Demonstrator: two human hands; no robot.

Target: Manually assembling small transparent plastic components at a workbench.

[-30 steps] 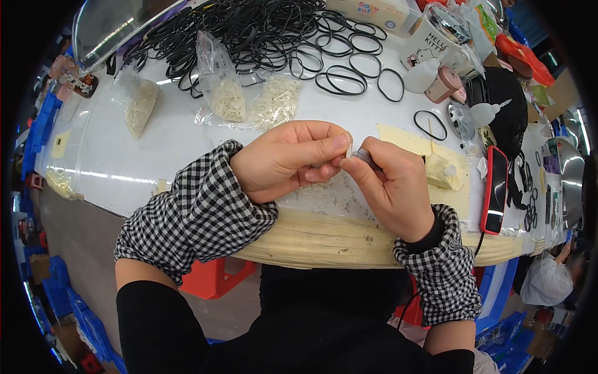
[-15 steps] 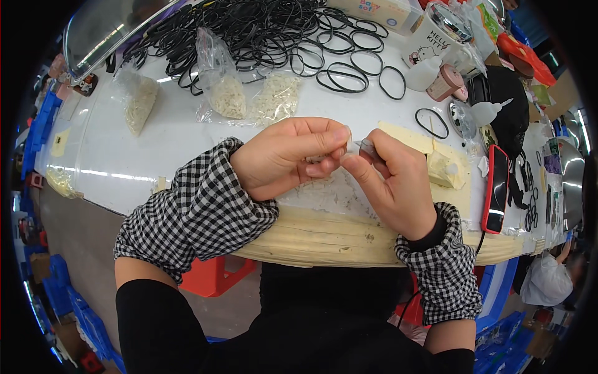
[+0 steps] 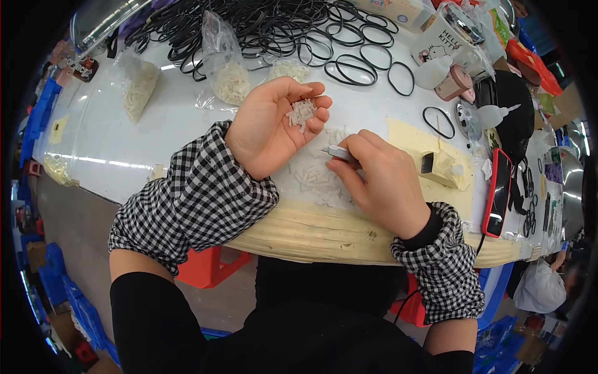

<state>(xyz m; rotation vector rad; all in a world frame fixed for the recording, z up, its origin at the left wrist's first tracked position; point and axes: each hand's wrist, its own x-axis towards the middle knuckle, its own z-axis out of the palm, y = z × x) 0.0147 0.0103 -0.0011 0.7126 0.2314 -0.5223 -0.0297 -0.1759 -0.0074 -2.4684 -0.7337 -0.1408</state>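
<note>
My left hand (image 3: 265, 131) is turned palm up, its fingers curled into a cup around a small heap of short whitish strips (image 3: 302, 113). To its right, above the table, my right hand (image 3: 386, 181) pinches a slim grey craft knife (image 3: 338, 152) between thumb and fingers. Its narrow pointed tip is toward the left palm without touching it. Under the two hands, more whitish strips (image 3: 310, 177) lie scattered on the white tabletop. Fingers partly hide the knife's handle.
Clear bags of whitish pieces (image 3: 230, 81) stand beyond my left hand, before a big pile of black rubber bands (image 3: 249, 28). To the right are a yellow tape-wrapped block (image 3: 451, 171), a red-cased phone (image 3: 496, 193) and a squeeze bottle (image 3: 495, 115). Yellow tape covers the near edge (image 3: 324, 230).
My hands have drawn apart. The left has turned palm up, showing the strips it holds, while the right has dropped slightly, with the knife tip now exposed.
</note>
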